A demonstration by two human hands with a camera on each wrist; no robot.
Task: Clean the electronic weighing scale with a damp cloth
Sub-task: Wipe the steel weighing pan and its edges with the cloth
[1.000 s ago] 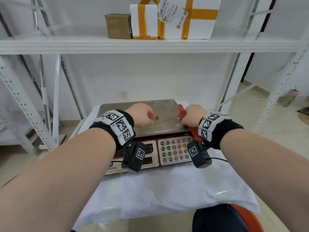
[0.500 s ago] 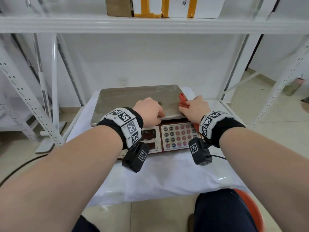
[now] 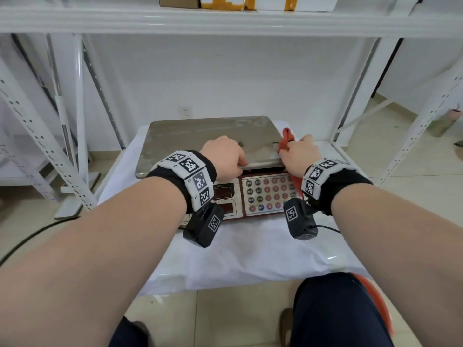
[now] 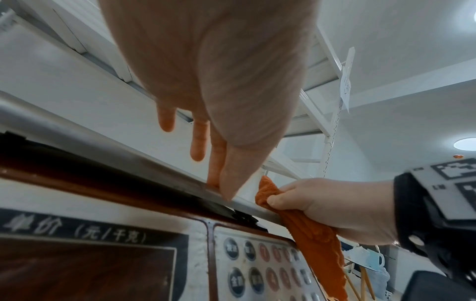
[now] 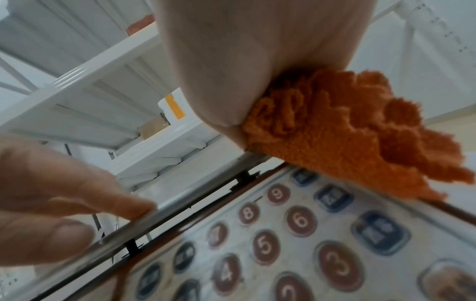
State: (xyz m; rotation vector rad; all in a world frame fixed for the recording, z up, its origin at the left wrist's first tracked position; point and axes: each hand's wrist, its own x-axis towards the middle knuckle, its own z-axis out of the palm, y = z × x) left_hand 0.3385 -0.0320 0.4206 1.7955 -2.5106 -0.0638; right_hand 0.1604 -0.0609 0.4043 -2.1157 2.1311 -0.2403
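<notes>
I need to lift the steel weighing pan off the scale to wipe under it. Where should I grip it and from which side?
Probably by the steel pan's near front lip, from the person's side: it overhangs the keypad with a visible gap beneath. The left hand already has fingertips on that edge; the right hand holds the orange cloth at its right corner.

Bright, even indoor light, soft shadows; a ceiling lamp (image 4: pixel 466 143) glows (right edge). Wide-angle bending at edges; wrist views blur close up.

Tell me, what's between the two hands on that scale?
Only a bare stretch of the steel weighing pan's front edge lies between the left hand and the right hand gripping the orange cloth; the head view shows it.
</notes>
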